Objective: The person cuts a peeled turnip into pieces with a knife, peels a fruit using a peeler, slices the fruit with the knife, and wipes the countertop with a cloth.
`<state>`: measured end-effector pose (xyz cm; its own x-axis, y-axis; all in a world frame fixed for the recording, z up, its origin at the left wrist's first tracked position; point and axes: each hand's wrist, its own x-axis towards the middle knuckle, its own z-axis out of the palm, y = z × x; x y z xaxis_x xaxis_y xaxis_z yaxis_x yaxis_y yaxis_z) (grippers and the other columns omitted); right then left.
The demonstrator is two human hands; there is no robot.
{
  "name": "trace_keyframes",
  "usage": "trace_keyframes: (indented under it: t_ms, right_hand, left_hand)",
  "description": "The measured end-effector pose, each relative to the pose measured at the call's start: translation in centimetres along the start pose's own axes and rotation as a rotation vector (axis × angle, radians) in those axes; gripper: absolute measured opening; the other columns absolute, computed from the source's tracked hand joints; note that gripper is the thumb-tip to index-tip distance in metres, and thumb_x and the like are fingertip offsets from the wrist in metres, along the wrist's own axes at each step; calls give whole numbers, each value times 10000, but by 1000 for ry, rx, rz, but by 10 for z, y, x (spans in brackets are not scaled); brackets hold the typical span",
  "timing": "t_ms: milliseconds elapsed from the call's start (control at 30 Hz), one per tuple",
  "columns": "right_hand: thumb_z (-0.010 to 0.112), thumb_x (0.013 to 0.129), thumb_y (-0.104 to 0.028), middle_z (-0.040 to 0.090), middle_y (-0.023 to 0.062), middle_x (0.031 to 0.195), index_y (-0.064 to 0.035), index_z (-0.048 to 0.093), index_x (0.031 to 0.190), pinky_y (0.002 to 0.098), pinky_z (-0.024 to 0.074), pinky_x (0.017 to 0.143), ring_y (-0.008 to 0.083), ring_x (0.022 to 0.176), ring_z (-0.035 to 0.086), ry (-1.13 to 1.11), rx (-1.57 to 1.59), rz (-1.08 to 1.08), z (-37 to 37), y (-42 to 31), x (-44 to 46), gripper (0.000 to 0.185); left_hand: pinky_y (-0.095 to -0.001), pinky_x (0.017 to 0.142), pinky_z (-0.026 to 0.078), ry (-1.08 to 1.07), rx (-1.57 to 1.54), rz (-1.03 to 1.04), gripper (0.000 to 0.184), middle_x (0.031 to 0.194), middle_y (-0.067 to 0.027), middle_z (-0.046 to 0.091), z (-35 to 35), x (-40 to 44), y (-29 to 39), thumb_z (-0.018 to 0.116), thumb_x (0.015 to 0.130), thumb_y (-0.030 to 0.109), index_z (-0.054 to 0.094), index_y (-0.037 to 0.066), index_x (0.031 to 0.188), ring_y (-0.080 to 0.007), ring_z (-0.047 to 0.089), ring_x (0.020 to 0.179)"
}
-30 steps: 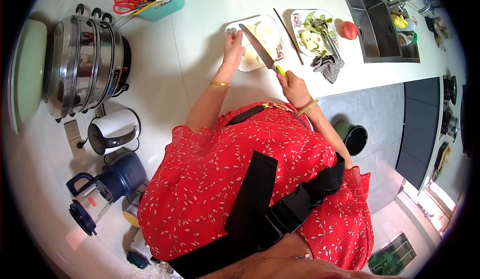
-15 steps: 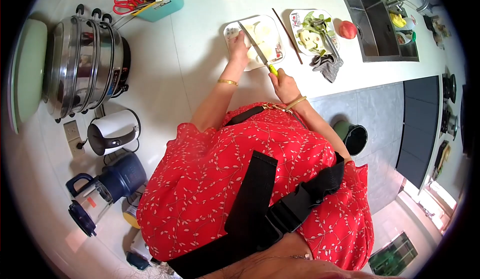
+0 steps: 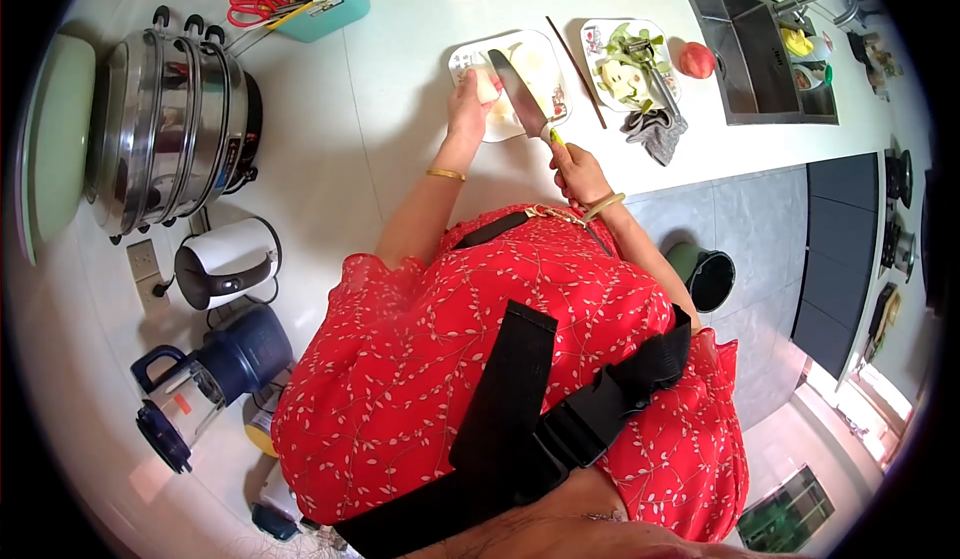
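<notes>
My left hand (image 3: 469, 114) grips a pale peeled piece of fruit or vegetable (image 3: 487, 86), whose kind I cannot make out, over the left part of a white patterned plate (image 3: 556, 119). More pale pieces (image 3: 528, 59) lie on that plate. In my right hand (image 3: 579, 172) is a kitchen knife (image 3: 521, 96) with a yellow-green handle. Its blade, turned broad side up, slants over the plate, just right of the held piece. A gap seems to lie between blade and piece.
Right of the plate lie a chopstick-like stick (image 3: 576, 71), a second plate (image 3: 590, 34) with green peelings, a grey cloth (image 3: 655, 136) and a red peach-like fruit (image 3: 697, 60). Beyond is the sink (image 3: 735, 49). A teal utensil holder (image 3: 330, 14), steamer (image 3: 165, 129) and kettle (image 3: 228, 267) stand left.
The knife blade has turned from edge-on to showing its broad side. My left hand has lifted a pale piece, and my right hand has shifted slightly right and toward me.
</notes>
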<state>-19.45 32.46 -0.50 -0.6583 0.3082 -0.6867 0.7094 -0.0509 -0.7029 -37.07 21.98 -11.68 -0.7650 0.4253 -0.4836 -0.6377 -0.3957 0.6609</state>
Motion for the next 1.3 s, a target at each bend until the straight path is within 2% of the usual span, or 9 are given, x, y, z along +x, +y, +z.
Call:
trace_keyframes:
  t_ms: [267,367,467,667,767,867,1167,1267,1300]
  right_hand:
    - [408,906,-384,419,15,519,-24,489,799,235,266,295,75,345,328,-53,139,-10,-18,-1,-8,384]
    - [413,905,-382,420,14,531,-25,485,798,227,250,284,68,345,324,-27,197,-19,-25,3,-9,380]
    - [414,905,-385,414,10,528,-24,480,804,221,246,283,64,341,316,-5,235,-21,-33,5,-10,381]
    - [414,904,-393,407,6,517,-28,474,801,217,249,281,65,338,317,53,247,-43,-40,7,-12,384]
    - [419,903,-389,407,6,512,-28,476,800,218,254,282,67,340,324,58,236,-44,-40,9,-12,380]
    - [427,900,-387,412,6,511,-31,482,796,222,257,284,70,344,334,60,202,-54,-38,13,-12,376]
    - [463,888,-384,450,21,499,-13,512,766,250,319,367,86,383,384,111,81,-81,-32,17,-16,394]
    - [471,886,-372,462,34,497,-3,523,761,261,338,383,95,394,410,139,-13,-114,-29,16,-16,393]
    - [471,886,-369,465,37,498,-1,526,760,265,343,388,98,397,416,150,-26,-126,-28,16,-16,393]
  left_hand:
    - [-314,774,476,-94,-190,-218,321,969,-116,557,-4,-4,25,514,880,244,478,-7,1076,-217,555,884]
    - [-306,759,476,-156,30,-199,223,970,-100,546,-9,0,30,520,857,150,497,-8,1013,-192,548,889]
    - [-322,785,485,-155,74,-189,186,990,-89,533,-13,-1,35,506,815,38,501,-26,989,-177,546,877]
    - [-312,834,486,-170,99,-148,274,1058,-126,513,1,-16,47,487,771,-68,475,-76,1045,-210,551,917]
    - [-302,818,490,-163,234,-251,277,1048,-154,517,-11,-2,39,490,778,-54,465,-95,1051,-231,572,927]
    - [-303,795,494,-128,338,-238,319,1031,-166,534,-8,-3,36,514,784,-30,446,-114,1084,-238,591,910]
    - [-234,741,478,-184,731,-139,285,928,-80,604,-22,11,26,590,799,94,551,-42,1046,-141,594,819]
    - [-200,564,425,-139,583,-88,120,727,-29,574,-11,2,27,588,766,71,598,-21,844,-70,514,622]
    - [-214,567,430,-128,590,-76,134,724,-38,579,-12,2,27,593,761,81,599,-17,853,-93,524,621]
